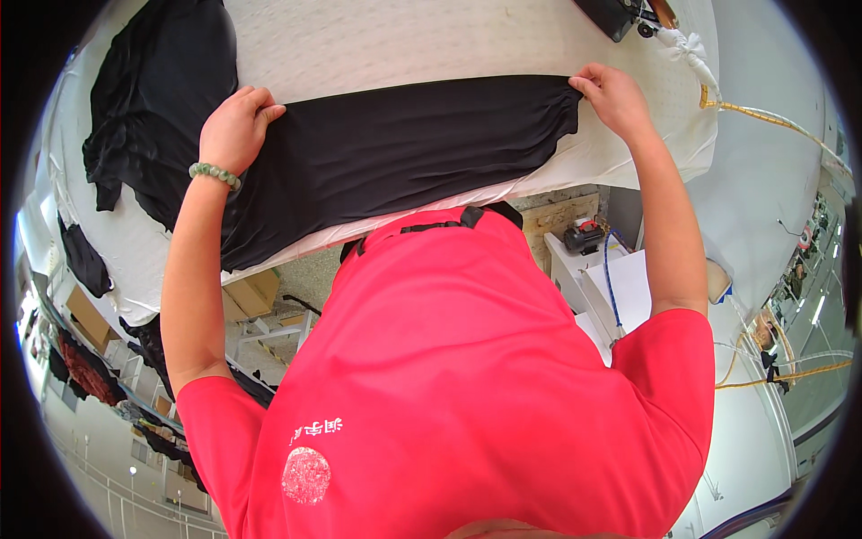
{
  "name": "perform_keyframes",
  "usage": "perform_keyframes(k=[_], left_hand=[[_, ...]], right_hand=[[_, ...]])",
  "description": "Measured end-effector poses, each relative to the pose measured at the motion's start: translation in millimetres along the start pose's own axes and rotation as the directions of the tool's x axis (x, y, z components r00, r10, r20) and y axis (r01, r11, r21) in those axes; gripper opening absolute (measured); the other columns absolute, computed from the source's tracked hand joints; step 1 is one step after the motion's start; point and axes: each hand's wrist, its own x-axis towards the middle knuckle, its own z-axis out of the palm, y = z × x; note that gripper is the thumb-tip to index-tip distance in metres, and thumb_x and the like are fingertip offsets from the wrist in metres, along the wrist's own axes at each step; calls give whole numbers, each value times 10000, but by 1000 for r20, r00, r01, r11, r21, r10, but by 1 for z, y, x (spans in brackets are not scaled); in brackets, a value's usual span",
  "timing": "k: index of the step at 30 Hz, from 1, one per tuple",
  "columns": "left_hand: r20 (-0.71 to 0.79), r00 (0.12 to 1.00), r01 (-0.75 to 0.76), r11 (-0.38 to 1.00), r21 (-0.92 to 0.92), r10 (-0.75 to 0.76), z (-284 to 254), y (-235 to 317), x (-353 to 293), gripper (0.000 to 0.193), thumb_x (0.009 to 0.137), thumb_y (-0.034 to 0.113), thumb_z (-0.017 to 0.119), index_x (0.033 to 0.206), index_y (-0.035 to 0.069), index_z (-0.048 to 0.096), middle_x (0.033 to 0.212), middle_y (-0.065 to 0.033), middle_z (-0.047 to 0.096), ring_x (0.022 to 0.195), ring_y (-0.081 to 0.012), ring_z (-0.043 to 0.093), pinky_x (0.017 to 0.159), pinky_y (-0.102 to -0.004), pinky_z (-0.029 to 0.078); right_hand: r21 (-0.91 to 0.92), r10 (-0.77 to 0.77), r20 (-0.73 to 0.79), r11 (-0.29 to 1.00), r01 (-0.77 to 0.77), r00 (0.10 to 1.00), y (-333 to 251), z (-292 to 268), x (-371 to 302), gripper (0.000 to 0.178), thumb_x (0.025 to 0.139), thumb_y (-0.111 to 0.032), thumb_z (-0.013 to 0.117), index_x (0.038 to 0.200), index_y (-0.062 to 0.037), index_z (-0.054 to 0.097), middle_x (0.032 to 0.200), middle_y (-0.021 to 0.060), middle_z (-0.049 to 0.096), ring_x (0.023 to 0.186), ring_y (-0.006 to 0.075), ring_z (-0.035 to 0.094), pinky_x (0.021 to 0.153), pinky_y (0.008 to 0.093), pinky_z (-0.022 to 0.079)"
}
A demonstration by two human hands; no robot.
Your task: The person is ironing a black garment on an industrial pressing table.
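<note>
A black garment (pixel 377 148) of thin, soft cloth lies on the white padded table, one long sleeve-like part stretched from left to right in front of me. My left hand (pixel 236 128) pinches its upper edge near where the long part meets the bunched body of the garment (pixel 162 85). At the far right corner, beside the gathered end, my right hand (pixel 613 97) grips the cloth between thumb and fingers. Between my hands the upper edge runs nearly straight, with soft wrinkles below it. The near side hangs toward the table's front edge.
The white-covered table (pixel 377 40) reaches close to my waist. Near its far right corner stands a black appliance resembling an iron (pixel 611 16), with a yellowish hose (pixel 763 114) trailing right. A small black cloth (pixel 83 256) hangs at the left edge. Below right is a motor (pixel 584 237).
</note>
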Motion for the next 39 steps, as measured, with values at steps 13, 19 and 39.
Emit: perform_keyframes(k=[13, 19, 39], left_hand=[[-74, 994, 90, 990, 109, -82, 17, 1, 8, 243, 976, 293, 597, 887, 70, 636, 898, -115, 639, 841, -356, 643, 712, -451, 520], [-94, 991, 112, 976, 189, -95, 16, 8, 10, 207, 958, 267, 612, 910, 68, 645, 931, -118, 652, 857, -350, 650, 728, -457, 525], [-506, 857, -164, 983, -81, 101, 135, 296, 31, 411, 836, 75, 622, 1246, 46, 625, 1276, -124, 594, 1283, -291, 527, 1137, -485, 372]], right_hand=[[-14, -8, 61, 1000, 9, 998, 6, -6, 24, 281, 914, -323, 680, 995, -57, 719, 870, 113, 724, 822, 289, 681, 741, 404, 521], [-85, -15, 91, 996, 23, 996, 0, -9, 25, 300, 902, -357, 671, 990, -75, 723, 863, 110, 723, 836, 294, 687, 749, 414, 528], [-45, -299, 193, 949, 313, 935, 4, -16, 31, 270, 880, -281, 657, 972, -31, 697, 869, 123, 731, 820, 264, 707, 738, 374, 543]])
